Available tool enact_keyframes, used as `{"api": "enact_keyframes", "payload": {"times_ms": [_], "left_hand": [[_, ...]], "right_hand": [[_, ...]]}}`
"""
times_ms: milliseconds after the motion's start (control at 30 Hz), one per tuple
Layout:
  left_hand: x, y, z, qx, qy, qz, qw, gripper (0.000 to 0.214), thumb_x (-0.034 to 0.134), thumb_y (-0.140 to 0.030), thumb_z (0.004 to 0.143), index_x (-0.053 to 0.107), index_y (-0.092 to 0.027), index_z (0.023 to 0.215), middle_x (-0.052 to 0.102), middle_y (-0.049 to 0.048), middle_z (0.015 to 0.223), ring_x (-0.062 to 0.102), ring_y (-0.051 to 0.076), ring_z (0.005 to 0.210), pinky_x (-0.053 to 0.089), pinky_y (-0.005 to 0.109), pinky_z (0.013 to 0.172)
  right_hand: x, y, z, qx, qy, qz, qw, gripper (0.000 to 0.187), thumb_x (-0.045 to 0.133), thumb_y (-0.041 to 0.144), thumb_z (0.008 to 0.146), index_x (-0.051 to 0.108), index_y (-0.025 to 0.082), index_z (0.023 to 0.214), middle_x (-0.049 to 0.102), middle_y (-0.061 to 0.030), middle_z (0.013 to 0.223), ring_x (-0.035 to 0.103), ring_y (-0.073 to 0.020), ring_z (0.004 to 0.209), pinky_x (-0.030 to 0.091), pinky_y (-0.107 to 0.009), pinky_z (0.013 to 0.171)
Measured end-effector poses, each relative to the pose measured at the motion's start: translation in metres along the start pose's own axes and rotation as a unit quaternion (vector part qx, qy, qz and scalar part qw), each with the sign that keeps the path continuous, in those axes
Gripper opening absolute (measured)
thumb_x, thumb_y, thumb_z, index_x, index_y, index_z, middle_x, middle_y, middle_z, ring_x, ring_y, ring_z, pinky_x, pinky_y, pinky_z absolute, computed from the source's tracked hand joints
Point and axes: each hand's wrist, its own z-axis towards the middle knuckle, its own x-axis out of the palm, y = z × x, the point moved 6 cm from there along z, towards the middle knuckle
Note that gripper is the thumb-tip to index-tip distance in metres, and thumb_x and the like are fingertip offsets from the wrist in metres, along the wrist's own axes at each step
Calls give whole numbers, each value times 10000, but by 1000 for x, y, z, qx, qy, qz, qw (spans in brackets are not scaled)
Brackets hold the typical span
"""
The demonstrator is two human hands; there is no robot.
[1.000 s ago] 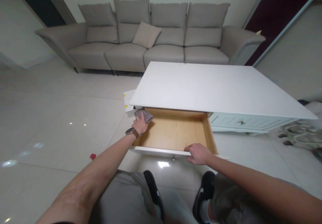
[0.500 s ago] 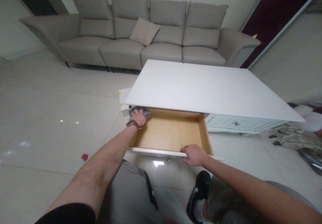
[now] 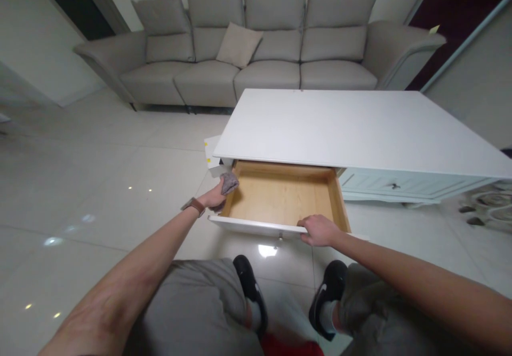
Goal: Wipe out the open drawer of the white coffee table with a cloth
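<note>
A wooden drawer [image 3: 280, 196] with a white front stands pulled out of the white coffee table [image 3: 332, 127]. My left hand [image 3: 213, 196] is closed on a grey-brown cloth [image 3: 229, 183], which lies against the outside and top edge of the drawer's left side wall. My right hand [image 3: 320, 231] grips the top edge of the drawer front near its right end, fingers curled over the inside. No objects show on the drawer's bottom. A small knob [image 3: 280, 235] sits on the drawer front.
Beyond the table stands a long grey sofa [image 3: 264, 76] with a beige cushion [image 3: 239, 45]. A white box [image 3: 212, 153] with yellow marks is beside the table's left end. Shut next to the open drawer is a second drawer [image 3: 394, 186]. My shoes [image 3: 328, 294] are on the tiled floor below.
My left hand has shifted with the cloth from the drawer's back left corner to the outer side of its left wall. My right hand still holds the drawer front. The view has tilted slightly.
</note>
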Motion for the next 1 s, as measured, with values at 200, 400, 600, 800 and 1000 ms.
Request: {"api": "enact_keyframes", "payload": {"times_ms": [200, 400, 600, 800, 1000], "left_hand": [[-16, 24, -26, -22, 18, -51, 998, 630, 564, -349, 807, 588, -126, 1395, 705, 117, 1332, 650, 297, 1212, 499, 389, 1067], [-61, 51, -35, -87, -121, 4, 989, 447, 517, -370, 851, 720, -146, 1180, 760, 120, 1205, 676, 304, 1177, 526, 328, 945], [-48, 0, -46, -12, -26, 81, 996, 357, 565, -417, 844, 780, -162, 974, 793, 124, 993, 732, 293, 923, 525, 325, 784], [-51, -58, -45, 6, -36, 233, 972, 440, 560, -550, 869, 793, -187, 953, 788, 169, 1007, 731, 326, 950, 517, 334, 772], [-83, -94, -43, 7, -163, 237, 958, 403, 450, -424, 971, 705, -188, 1176, 760, 164, 1148, 708, 308, 1057, 517, 337, 861]], "right_hand": [[-2, 1, 0, -7, -9, -5, 1000, 297, 561, 358, 854, 742, 180, 1008, 767, -138, 976, 724, -292, 892, 452, -334, 722], [-1, 1, 0, -5, -10, -7, 1000, 293, 560, 355, 855, 744, 186, 1008, 770, -139, 981, 720, -282, 889, 449, -333, 739], [4, -2, 2, -9, -12, -3, 1000, 304, 554, 366, 853, 745, 195, 1018, 772, -126, 974, 721, -290, 885, 442, -337, 723], [2, -1, 0, 0, -5, -5, 1000, 300, 556, 362, 854, 743, 191, 1015, 771, -129, 978, 718, -282, 890, 443, -332, 734], [1, 0, 1, 0, -4, 0, 1000, 313, 562, 354, 844, 748, 188, 1032, 773, -138, 1002, 721, -298, 920, 458, -348, 755]]}}
